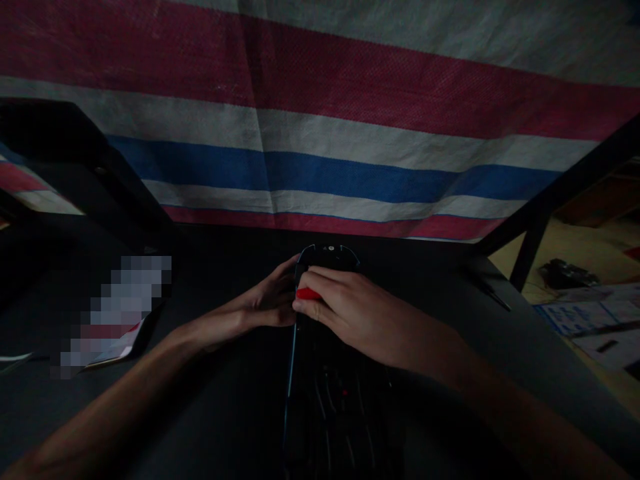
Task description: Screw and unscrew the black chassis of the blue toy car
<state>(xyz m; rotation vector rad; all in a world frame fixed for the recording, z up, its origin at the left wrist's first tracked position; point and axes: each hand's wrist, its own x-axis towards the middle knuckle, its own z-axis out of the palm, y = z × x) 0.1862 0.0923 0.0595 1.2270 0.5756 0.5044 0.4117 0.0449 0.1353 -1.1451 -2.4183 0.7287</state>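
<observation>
A long black device (327, 373) with a thin blue edge lies lengthwise in front of me, its rounded end pointing away. Wires or thin light lines run over its nearer part, which is too dark to make out well. My left hand (270, 300) grips the device's left side near the far end, thumb against the edge and fingers partly hidden. Closed over the far part of the device, my right hand (335, 300) holds a small tool with a red handle (307, 293). The tool's tip is hidden under the hand.
A dark tabletop (220, 400) carries the device. At left a phone-like object (123, 343) lies partly blurred out, below a black stand (115, 180). A thin pointed tool (495, 297) lies at right near a black frame bar (530, 213). Striped sheeting (340, 173) hangs behind.
</observation>
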